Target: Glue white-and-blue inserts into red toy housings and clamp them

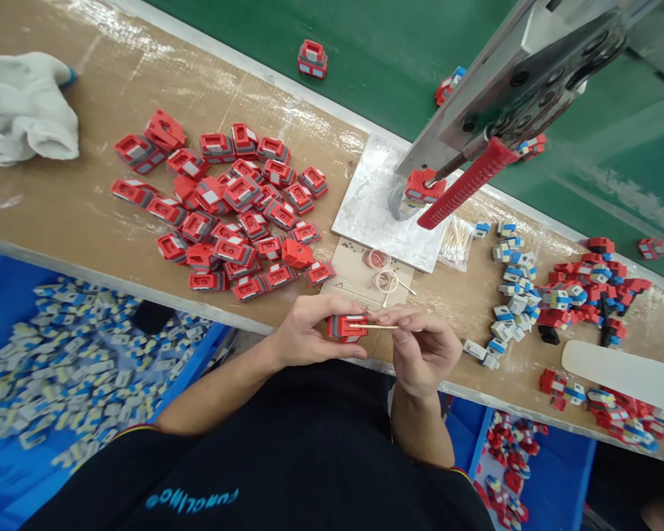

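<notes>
My left hand [310, 332] is closed round a red toy part [340, 329] with grey trim, held at the bench's front edge. Between the fingertips of my right hand [423, 346] is a thin cotton swab [379, 326], its far end reaching onto the red part. Just beyond my hands, two small round pots [386, 281] rest on a piece of cardboard [346, 276], with loose swabs beside them. A bag of cotton swabs [456, 242] lies farther right. Many similar red parts [237, 192] are spread over the bench to the left.
A press with a red handle [470, 184] stands on a metal plate [359, 210], a red part under it. Blue-and-grey pieces [512, 295] and red assemblies [581, 287] lie right. A white glove [27, 110] is far left. Blue bins [202, 361] sit below; a green conveyor [365, 44] runs behind.
</notes>
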Demonstrator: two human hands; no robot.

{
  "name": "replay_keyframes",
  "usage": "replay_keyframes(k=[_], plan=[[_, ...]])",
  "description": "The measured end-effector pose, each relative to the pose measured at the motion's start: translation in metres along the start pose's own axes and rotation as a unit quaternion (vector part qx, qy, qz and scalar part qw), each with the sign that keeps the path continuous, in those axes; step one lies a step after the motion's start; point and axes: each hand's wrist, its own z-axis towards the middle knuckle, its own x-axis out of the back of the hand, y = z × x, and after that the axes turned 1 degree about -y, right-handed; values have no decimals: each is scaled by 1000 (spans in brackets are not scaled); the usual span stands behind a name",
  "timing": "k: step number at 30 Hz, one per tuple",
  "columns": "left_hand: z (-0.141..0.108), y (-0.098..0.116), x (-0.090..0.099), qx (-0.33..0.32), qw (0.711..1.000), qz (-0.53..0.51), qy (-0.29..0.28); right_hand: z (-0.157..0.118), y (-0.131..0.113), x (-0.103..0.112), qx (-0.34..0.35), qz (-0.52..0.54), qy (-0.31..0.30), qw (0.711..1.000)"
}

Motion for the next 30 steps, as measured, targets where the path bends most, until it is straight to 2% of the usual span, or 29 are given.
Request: replay_keyframes(k=[4, 10, 16, 18, 21, 25, 27, 30], plan=[[-2, -4, 0, -43, 999, -10, 3, 1, 1, -2, 1, 29, -13, 999], [-2, -16, 0, -179, 981, 70, -7, 2, 0, 1, -5, 48, -38, 998], [-2, -17, 0, -197, 977, 82, -7, -1, 1, -3, -3, 33, -19, 999], [-2, -16, 1, -192, 978, 84, -8, -1, 2, -2, -5, 33, 19, 999], [-3, -13, 3, -181, 980, 85, -6, 6, 4, 10, 15, 33, 119, 992], [-8, -6, 14, -134, 988, 76, 11, 22, 12, 48, 56, 23, 239, 969], [-10, 2, 24, -93, 990, 94, 43, 28, 17, 69, 53, 17, 272, 961], [-7, 21, 43, -31, 989, 121, 77, 30, 27, 91, 38, 27, 292, 955]])
